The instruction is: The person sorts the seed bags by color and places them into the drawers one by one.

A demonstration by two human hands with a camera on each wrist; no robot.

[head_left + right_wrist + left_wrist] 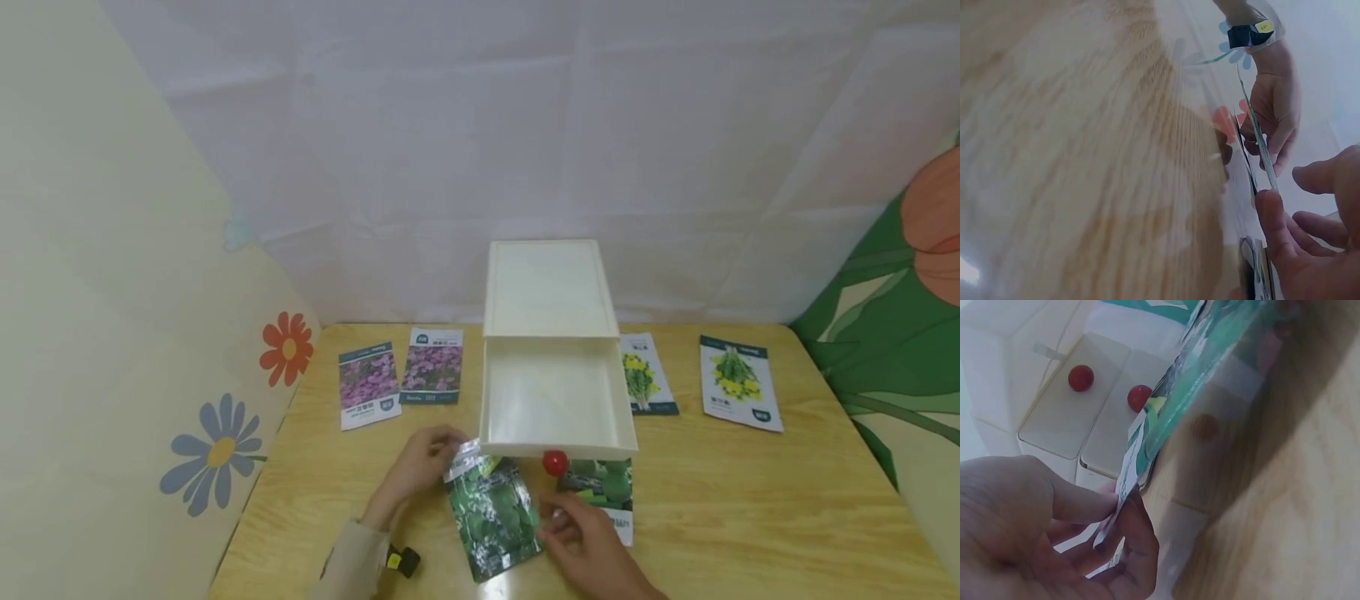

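A glossy green seed packet (493, 517) lies tilted low over the table in front of a white drawer box. My left hand (422, 463) pinches its pale top corner; in the left wrist view the thumb and fingers (1135, 544) grip that edge. Along the packet's right edge rests my right hand (581, 542). In the right wrist view its index fingertip meets the packet edge (1263, 150), with the thumb (1319, 176) held apart. A second green packet (622, 525) lies partly hidden behind the right hand, under the front of the pulled-out drawer (555, 396).
The white drawer box (551, 287) stands at the back middle; a red knob (555, 462) sticks out from its drawer. Two purple-flower packets (370, 385) lie left of it. Two yellow-flower packets (741, 383) lie on the right, one partly behind the box.
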